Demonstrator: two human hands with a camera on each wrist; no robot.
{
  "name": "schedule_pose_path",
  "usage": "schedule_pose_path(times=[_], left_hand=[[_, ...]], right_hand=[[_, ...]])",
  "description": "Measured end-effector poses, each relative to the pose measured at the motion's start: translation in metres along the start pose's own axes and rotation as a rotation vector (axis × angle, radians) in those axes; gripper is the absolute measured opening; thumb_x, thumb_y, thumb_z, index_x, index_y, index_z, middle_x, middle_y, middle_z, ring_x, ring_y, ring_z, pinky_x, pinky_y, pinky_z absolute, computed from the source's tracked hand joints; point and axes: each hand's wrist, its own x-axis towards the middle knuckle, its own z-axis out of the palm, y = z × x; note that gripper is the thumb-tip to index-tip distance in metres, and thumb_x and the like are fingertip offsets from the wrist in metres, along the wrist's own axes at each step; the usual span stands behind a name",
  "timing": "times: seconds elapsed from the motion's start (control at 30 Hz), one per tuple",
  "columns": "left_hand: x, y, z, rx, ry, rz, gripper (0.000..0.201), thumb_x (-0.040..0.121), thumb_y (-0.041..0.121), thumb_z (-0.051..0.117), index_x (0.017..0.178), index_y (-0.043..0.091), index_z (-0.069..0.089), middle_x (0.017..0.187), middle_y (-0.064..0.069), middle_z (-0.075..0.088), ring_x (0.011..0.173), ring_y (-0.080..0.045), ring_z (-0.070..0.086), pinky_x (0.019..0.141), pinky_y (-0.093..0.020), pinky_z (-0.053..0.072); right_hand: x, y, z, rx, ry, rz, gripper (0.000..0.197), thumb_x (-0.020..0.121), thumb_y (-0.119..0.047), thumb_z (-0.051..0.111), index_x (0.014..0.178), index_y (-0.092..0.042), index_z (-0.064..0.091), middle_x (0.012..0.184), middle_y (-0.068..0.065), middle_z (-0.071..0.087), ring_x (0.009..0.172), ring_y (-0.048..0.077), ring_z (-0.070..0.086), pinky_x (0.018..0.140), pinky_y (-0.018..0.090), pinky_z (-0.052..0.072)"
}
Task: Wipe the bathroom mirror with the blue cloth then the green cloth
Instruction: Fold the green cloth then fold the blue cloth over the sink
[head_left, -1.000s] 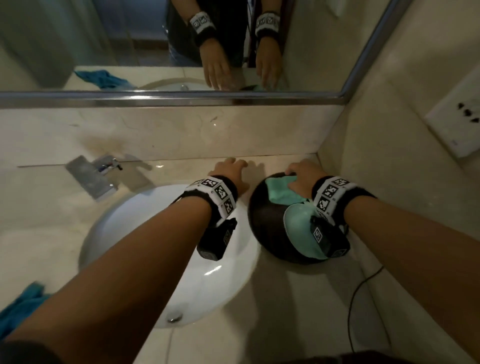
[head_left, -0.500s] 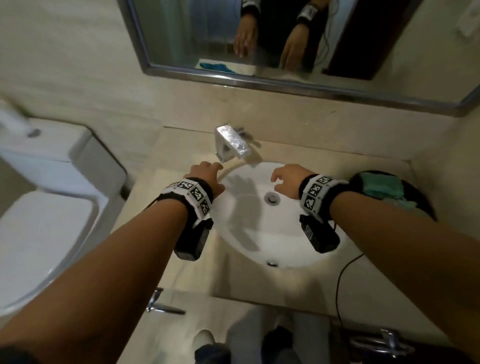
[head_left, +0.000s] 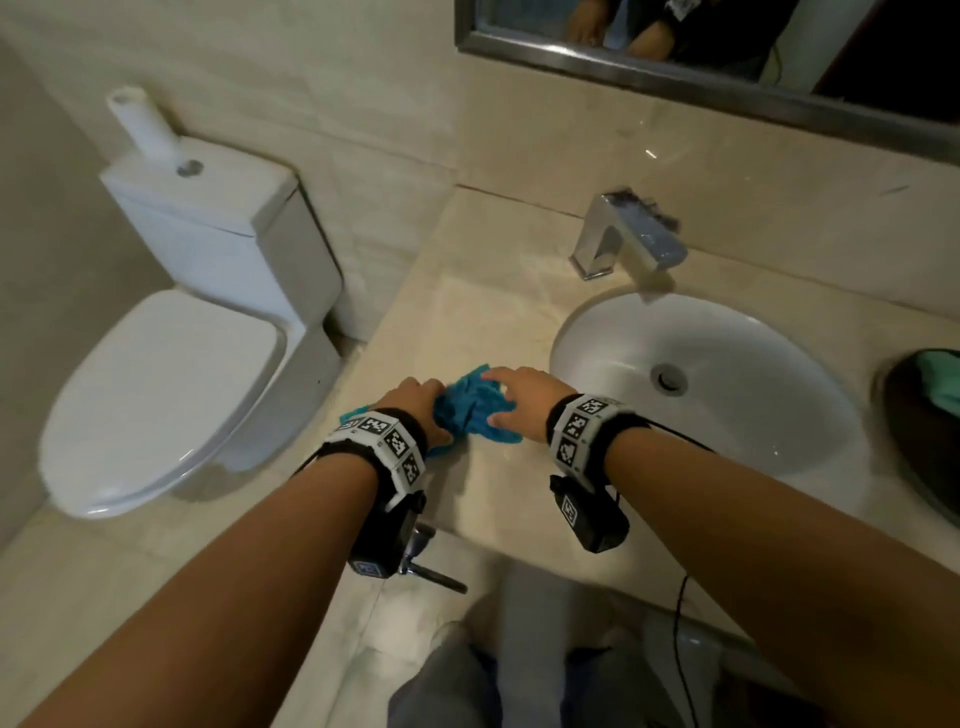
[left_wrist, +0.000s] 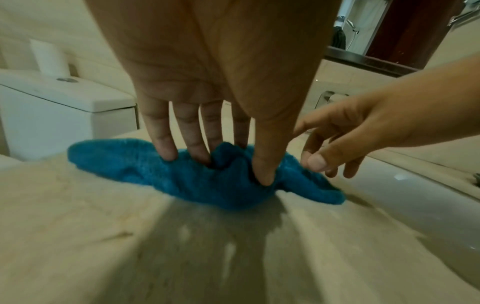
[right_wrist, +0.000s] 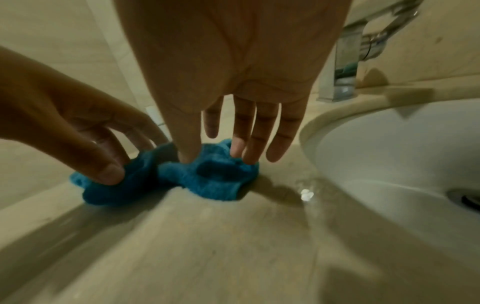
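The blue cloth (head_left: 475, 410) lies crumpled on the beige countertop (head_left: 467, 291), left of the sink. My left hand (head_left: 415, 400) pinches its left part: in the left wrist view the fingers and thumb (left_wrist: 262, 172) dig into the folds of the blue cloth (left_wrist: 182, 181). My right hand (head_left: 519, 395) comes from the right, its fairly straight fingers (right_wrist: 249, 152) and thumb touching the blue cloth (right_wrist: 207, 181) from above. The green cloth (head_left: 943, 384) sits in a dark bowl (head_left: 914, 447) at the far right. Only the mirror's (head_left: 727, 31) lower edge shows, top right.
A white sink basin (head_left: 727, 405) and a chrome faucet (head_left: 628, 234) lie right of the hands. To the left, below the counter's edge, stands a white toilet (head_left: 166, 389) with its lid down. A black cable (head_left: 680, 613) hangs over the counter's front.
My view swung from the bowl to the left end of the counter. Both hands left the green cloth and bowl, crossed over the sink, and now meet on the blue cloth.
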Motion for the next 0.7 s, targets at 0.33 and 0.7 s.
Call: schedule_pose_path(times=[0.33,0.7], left_hand=[[-0.014,0.026,-0.038,0.001,0.076,0.121,0.029,0.086,0.020,0.060,0.112,0.009,0.060,0.111,-0.014,0.061,0.098,-0.028,0.058,0.075,-0.029,0.042],[-0.032,0.202,-0.102,-0.406,0.075,0.527,0.032,0.084,0.017,0.068,0.112,0.018,0.053,0.095,0.002,0.058,0.087,-0.018,0.057,0.089,-0.034,0.048]], right_hand=[[-0.025,0.009,-0.040,0.069,0.152,-0.004,0.008,0.084,-0.014,0.055,0.090,-0.017,0.049,0.096,0.006,0.054,0.088,0.023,0.052,0.071,0.029,0.041],[-0.142,0.093,-0.175,0.461,0.433,-0.170,0.033,0.077,0.009,0.052,0.079,-0.024,0.053,0.082,-0.002,0.060,0.075,0.011,0.056,0.069,0.022,0.046]])
